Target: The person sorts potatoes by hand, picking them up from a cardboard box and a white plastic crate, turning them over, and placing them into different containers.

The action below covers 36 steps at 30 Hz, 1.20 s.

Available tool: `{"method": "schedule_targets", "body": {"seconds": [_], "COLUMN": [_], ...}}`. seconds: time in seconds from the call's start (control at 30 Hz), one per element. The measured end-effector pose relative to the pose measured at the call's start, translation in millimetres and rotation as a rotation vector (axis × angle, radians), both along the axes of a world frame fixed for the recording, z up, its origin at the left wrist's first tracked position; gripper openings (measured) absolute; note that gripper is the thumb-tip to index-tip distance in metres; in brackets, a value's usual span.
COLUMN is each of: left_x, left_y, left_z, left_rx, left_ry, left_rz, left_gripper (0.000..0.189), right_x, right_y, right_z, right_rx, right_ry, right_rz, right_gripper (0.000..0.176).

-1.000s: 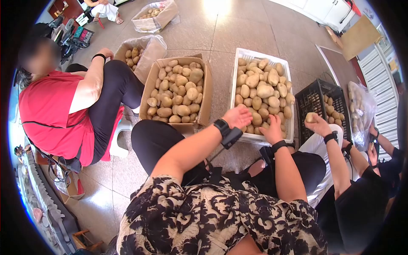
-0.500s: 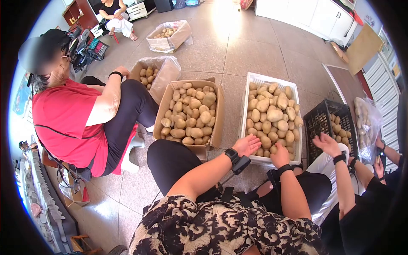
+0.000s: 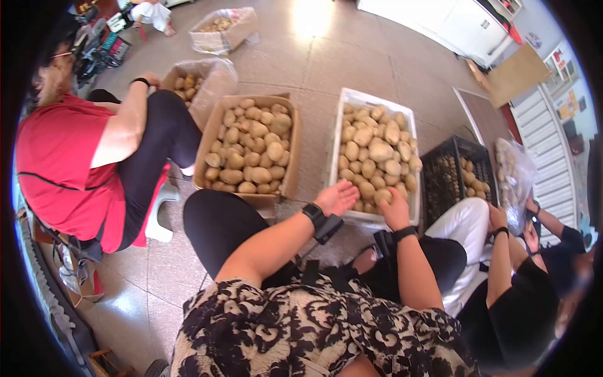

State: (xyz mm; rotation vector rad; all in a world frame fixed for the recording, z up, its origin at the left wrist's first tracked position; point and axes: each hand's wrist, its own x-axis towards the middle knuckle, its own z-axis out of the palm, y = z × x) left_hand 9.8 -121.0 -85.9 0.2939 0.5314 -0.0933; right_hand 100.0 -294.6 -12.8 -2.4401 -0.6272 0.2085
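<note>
Palm up, my left hand (image 3: 337, 197) is open with nothing in it, at the near left corner of the white crate (image 3: 336, 141). My right hand (image 3: 396, 210) has its fingers round a potato (image 3: 382, 196) at the crate's near end. Many potatoes (image 3: 380, 151) fill this crate. To its left, a cardboard box (image 3: 293, 144) is also full of potatoes (image 3: 254, 144).
A person in red (image 3: 63, 163) sits at the left. People in dark tops sit at the right, by a black crate (image 3: 440, 154) and a plastic bag (image 3: 515, 169) of potatoes. Two bag-lined boxes (image 3: 217, 88) (image 3: 235, 38) stand farther back.
The view has shifted, so the boxes appear farther left and higher. My right hand has a potato in its fingers, raised a little. The neighbour's hand has drawn back from the black crate.
</note>
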Motion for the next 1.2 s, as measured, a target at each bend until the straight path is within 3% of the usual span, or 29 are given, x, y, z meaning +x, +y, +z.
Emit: {"method": "schedule_targets", "body": {"seconds": [0.27, 0.33, 0.37, 0.4, 0.5, 0.53, 0.77, 1.2], "left_x": [-3.8, -5.7, -6.3, -5.9, -8.4, -7.0, -6.9, -21.7], "left_y": [-4.4, -3.1, -1.9, -1.1, 14.2, 14.5, 50.7, 131.8], "left_z": [29.9, 31.9, 33.8, 36.2, 26.8, 26.5, 34.6, 24.7], "left_rx": [-0.035, -0.098, -0.151, -0.175, -0.275, -0.234, -0.23, -0.26], "left_ry": [0.002, -0.12, -0.242, -0.094, -0.171, -0.164, -0.075, -0.091], "left_rz": [-0.03, -0.02, -0.009, 0.063, 0.049, 0.152, 0.497, 1.083], "left_gripper": [0.042, 0.04, 0.039, 0.031, 0.025, 0.025, 0.026, 0.032], "right_x": [-26.0, -32.9, -33.0, -32.7, -21.4, -13.9, -3.0, -5.2], "right_y": [30.7, 36.2, 35.7, 35.1, 27.5, 22.0, -3.2, -5.5], "right_z": [26.5, 26.8, 26.3, 25.0, 10.3, 2.5, -38.0, -44.5], "right_rx": [0.17, 0.359, 0.353, 0.339, 0.249, 0.182, -0.178, -0.243], "right_ry": [0.055, 0.407, 0.407, 0.334, 0.129, -0.012, -0.109, -0.084], "right_rz": [0.135, 0.154, 0.157, 0.195, 0.238, 0.234, 0.196, 0.218], "right_gripper": [0.038, 0.032, 0.032, 0.032, 0.036, 0.039, 0.05, 0.045]}}
